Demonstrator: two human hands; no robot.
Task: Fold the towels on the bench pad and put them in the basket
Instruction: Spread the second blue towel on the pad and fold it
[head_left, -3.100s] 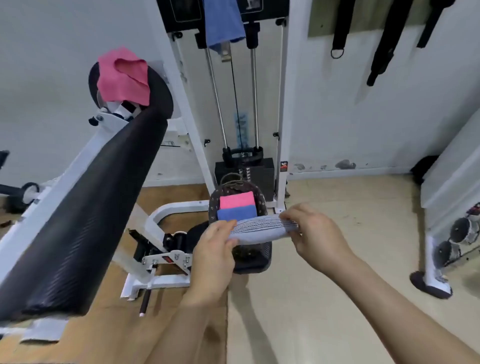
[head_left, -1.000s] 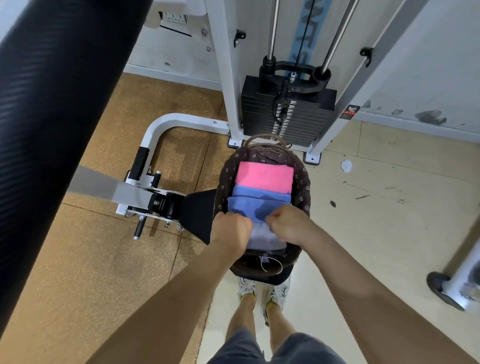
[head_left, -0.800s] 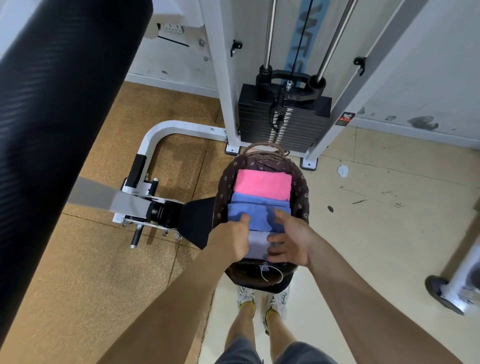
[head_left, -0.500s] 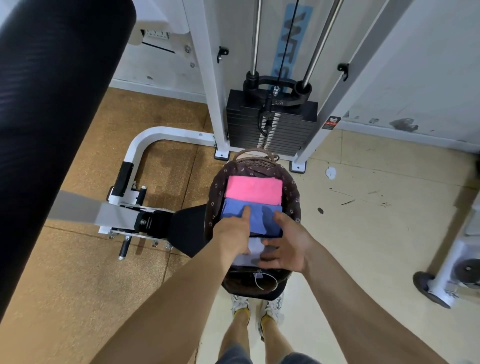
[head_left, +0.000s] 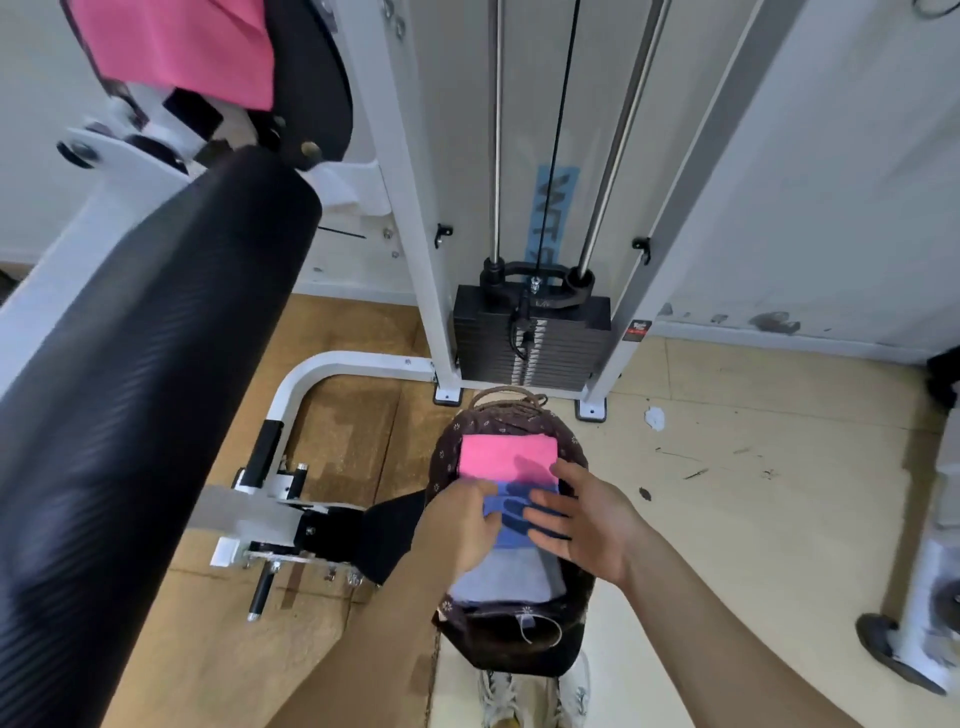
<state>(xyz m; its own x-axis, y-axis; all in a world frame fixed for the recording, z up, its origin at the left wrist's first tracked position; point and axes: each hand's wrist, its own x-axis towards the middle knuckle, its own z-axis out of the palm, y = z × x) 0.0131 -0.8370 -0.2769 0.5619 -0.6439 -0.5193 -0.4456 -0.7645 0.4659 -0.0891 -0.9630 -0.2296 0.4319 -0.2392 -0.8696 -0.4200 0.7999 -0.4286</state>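
**A:** Fig. 1. Where do the folded towels lie?

**B:** In the fabric-lined basket (head_left: 511, 644), which stands on the floor just before your feet. A folded pink towel (head_left: 506, 457) is at the far end, a blue towel (head_left: 511, 538) in the middle and a pale grey towel (head_left: 506, 577) nearest you. They lie in a row, so each one shows.

**A:** And the hands?

**B:** Your right hand (head_left: 587, 525) is spread over the blue towel, fingers straight, holding nothing. The finger shadows beneath it suggest that it hovers rather than presses. Your left hand (head_left: 462, 525) sits at the blue towel's left edge, probably to square it against its neighbours. Its fingers are blurred, so whether they pinch the cloth cannot be told.

**A:** What remains?

**B:** A draped pink towel (head_left: 182, 47) hangs at the upper end of the bench, above the long bench pad (head_left: 130, 389) and well apart from the basket. It appears to be your next piece to fold.
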